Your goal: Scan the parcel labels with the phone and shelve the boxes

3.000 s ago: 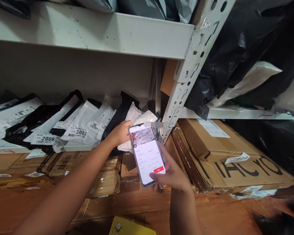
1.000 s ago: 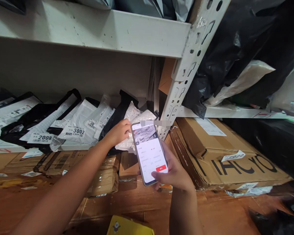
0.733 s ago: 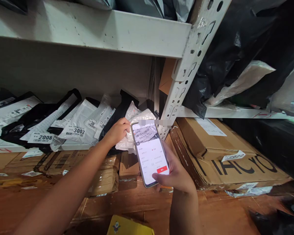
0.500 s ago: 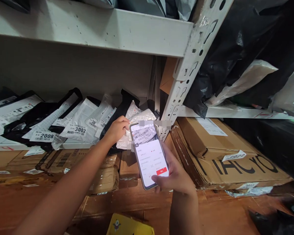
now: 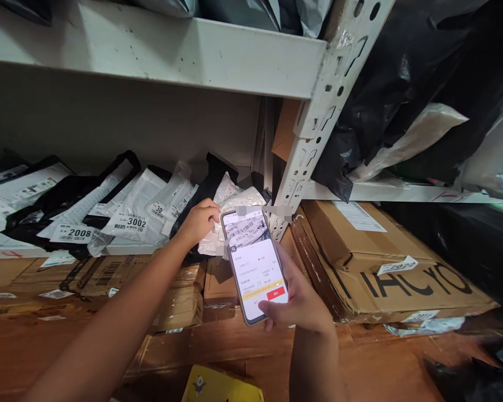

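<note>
My right hand [image 5: 295, 296] is wrapped round a smartphone [image 5: 255, 268], its thumb resting on the lower part of the screen. A camera picture of a parcel label fills the top of the screen, with white text lines and a red button below. Behind the phone lies a crumpled white plastic parcel [image 5: 247, 196] on the shelf, partly covered by the phone. My left hand [image 5: 202, 222] pinches the left side of this parcel with bent fingers. Beside it leans a black plastic parcel [image 5: 220, 170].
Several labelled bags, among them a white bag [image 5: 129, 209] marked 3002, line the shelf at left. A perforated metal post [image 5: 314, 123] rises right of the hands. Cardboard boxes [image 5: 377, 262] stand at right and below the shelf. A yellow package [image 5: 222, 385] lies at the bottom.
A yellow band has appeared across the phone screen by the red button. Both hands stay nearly where they were; the view has shifted very slightly.
</note>
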The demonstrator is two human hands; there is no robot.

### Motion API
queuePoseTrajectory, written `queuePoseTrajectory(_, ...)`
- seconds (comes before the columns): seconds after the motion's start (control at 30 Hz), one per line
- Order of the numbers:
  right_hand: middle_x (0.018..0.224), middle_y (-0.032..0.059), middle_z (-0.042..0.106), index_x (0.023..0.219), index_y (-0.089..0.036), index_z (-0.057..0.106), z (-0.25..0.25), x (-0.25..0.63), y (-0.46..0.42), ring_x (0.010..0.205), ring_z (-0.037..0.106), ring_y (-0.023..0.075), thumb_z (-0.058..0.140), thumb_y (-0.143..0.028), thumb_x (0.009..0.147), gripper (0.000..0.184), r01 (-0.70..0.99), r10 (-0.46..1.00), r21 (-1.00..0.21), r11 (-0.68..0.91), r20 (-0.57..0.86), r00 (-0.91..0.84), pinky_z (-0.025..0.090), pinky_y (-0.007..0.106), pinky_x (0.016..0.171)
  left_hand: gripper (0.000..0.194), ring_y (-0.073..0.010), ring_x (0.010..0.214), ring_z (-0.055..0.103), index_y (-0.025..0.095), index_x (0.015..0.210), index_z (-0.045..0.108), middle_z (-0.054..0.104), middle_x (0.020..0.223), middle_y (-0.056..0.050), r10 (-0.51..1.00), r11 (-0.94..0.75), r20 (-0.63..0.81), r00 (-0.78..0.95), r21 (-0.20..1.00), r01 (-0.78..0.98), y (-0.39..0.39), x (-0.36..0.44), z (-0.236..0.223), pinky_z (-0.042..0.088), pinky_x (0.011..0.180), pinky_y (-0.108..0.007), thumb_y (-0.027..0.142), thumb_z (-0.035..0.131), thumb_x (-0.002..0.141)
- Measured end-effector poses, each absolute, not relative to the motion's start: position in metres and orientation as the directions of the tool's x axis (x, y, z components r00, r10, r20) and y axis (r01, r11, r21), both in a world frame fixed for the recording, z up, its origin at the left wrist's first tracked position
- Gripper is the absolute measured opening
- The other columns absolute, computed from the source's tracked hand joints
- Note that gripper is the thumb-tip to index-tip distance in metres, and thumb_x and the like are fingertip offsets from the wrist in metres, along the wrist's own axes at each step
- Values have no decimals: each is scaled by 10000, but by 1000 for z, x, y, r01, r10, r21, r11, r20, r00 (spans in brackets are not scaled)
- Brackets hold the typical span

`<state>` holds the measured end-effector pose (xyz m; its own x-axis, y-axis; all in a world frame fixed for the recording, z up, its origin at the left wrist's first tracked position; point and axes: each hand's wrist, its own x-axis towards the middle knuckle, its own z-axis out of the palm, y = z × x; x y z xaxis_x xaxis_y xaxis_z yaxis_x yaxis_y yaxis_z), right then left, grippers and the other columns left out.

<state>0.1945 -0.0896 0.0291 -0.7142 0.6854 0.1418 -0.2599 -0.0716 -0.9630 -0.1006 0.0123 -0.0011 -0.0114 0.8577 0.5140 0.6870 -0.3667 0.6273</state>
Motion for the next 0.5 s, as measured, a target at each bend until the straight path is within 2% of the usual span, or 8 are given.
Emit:
queuePoseTrajectory(0.1, 1095, 62, 641, 1482, -353, 231, 27, 194, -90, 662, 679, 169, 830, -153, 684, 1018, -282, 678, -956, -85, 152, -719, 572, 229, 441, 122, -226, 968, 633, 196, 761, 706, 654, 990, -52, 847, -361, 530, -32, 620, 697, 12, -100, 0, 555, 891, -373, 198, 592, 718)
queuePoseTrajectory(0.17, 1158, 75, 627, 1457, -347, 265, 23, 194, -91, 702, 697, 182, 830, -165, 691, 970, -303, 664, -947, -106, 159, -730, 589, 244, 472, 120, -224, 973, 635, 197, 751, 704, 654, 994, -52, 840, -369, 542, -17, 594, 715, 12, -100, 0, 548, 909, -373, 202, 587, 730)
queuePoseTrajectory(0.33, 1213, 99, 639, 1472, -335, 207, 9, 194, -92, 830, 718, 225, 804, -193, 740, 954, -372, 606, -916, -152, 211, -767, 633, 308, 577, 146, -214, 963, 640, 177, 676, 663, 631, 998, -65, 804, -429, 590, 75, 488, 760, 13, -102, -2, 528, 928, -379, 171, 551, 769)
queuePoseTrajectory(0.5, 1273, 77, 626, 1461, -360, 236, 4, 193, -96, 850, 727, 208, 775, -150, 758, 910, -422, 604, -891, -169, 245, -758, 641, 308, 620, 180, -198, 969, 643, 180, 644, 628, 623, 972, -58, 775, -455, 622, 116, 420, 785, 15, -103, -3, 526, 902, -338, 119, 520, 774)
